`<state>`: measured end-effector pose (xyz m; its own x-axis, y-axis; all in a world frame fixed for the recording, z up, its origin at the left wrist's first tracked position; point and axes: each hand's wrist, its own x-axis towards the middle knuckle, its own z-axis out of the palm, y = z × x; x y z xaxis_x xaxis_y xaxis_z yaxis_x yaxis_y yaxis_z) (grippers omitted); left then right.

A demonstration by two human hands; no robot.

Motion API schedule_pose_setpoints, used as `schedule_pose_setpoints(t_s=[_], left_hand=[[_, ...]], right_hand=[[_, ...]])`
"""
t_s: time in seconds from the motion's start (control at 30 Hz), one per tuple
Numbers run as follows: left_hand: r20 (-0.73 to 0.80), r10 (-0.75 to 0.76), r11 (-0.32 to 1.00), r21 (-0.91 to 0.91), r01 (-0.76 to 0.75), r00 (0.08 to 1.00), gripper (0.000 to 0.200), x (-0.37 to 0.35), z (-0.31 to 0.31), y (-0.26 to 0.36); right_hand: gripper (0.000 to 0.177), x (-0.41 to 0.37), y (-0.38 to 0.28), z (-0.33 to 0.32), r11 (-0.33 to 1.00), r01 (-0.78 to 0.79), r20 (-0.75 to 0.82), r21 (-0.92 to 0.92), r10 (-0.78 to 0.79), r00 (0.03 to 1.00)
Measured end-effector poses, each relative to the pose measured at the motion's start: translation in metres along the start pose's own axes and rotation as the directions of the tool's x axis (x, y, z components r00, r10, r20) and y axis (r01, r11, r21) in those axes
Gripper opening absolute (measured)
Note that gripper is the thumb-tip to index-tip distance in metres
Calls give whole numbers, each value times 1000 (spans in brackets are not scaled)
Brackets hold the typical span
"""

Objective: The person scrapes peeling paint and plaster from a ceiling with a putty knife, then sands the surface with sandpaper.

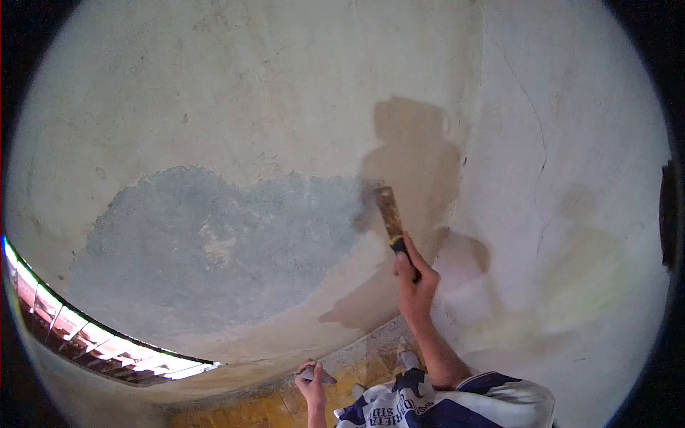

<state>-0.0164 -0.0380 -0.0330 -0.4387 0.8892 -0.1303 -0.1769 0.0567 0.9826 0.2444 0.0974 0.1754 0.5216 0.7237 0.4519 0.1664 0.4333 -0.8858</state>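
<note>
My right hand is wrapped round the dark handle of a scraper with a long, stained blade. The blade's tip is at the right end of a blue-grey patch on the pale wall, where a shadow falls. Whether the tip touches the wall I cannot tell. Lower down, near my body, my left hand is closed round a small grey object, partly hidden by the fingers.
A second wall with a thin crack meets the first at the right. A barred opening lets in bright light at the lower left. Below are a yellowish floor and my feet. Something dark stands at the far right edge.
</note>
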Motion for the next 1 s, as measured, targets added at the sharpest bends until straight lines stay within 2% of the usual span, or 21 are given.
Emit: schedule_pose_setpoints(t_s=[0.07, 0.17, 0.3, 0.37, 0.5, 0.57, 0.63, 0.7, 0.77, 0.83, 0.93, 1.0], left_hand=[[31, 49, 999, 18, -50, 998, 8, 6, -10, -15], [16, -37, 998, 52, 36, 999, 10, -9, 15, 33], [83, 57, 997, 52, -61, 995, 9, -6, 6, 19], [85, 112, 993, 27, -114, 990, 10, -6, 11, 21], [33, -32, 997, 67, 30, 999, 10, -14, 10, 15], [25, -84, 995, 63, 83, 996, 10, -18, 9, 14], [28, -13, 1000, 24, 12, 1000, 11, -18, 2, 1], [22, 25, 1000, 14, -26, 999, 11, -11, 9, -2], [-11, -6, 998, 65, 7, 1000, 11, -21, 9, 4], [-5, 29, 999, 44, -28, 1000, 11, -17, 8, -4], [4, 28, 999, 16, -28, 1000, 10, -20, 2, -3], [22, 16, 1000, -9, -16, 1000, 10, -15, 5, 0]], right_hand=[[36, 0, -9, -2, 1000, 3, 42, -3, -3, 999], [36, 6, -10, 6, 998, -18, 86, -61, 23, 996], [36, -7, 5, -6, 999, -49, 45, 4, 49, 998], [36, -3, 3, -2, 999, -23, 90, -29, 26, 996], [34, 8, 15, 24, 996, 62, 58, -69, -58, 997], [33, -4, 18, 6, 999, -42, 78, -30, 44, 996], [33, -14, 7, -11, 991, -117, 68, 58, 113, 991], [34, 16, 14, 13, 1000, 11, 96, 21, -13, 995], [34, 9, 15, 15, 999, 15, 118, -49, -9, 993], [33, 1, 6, 17, 995, -31, 102, -99, 41, 994], [33, -17, 6, -3, 999, 17, 42, 30, -18, 999], [33, 17, 7, 18, 1000, 5, 100, 22, -7, 995]])
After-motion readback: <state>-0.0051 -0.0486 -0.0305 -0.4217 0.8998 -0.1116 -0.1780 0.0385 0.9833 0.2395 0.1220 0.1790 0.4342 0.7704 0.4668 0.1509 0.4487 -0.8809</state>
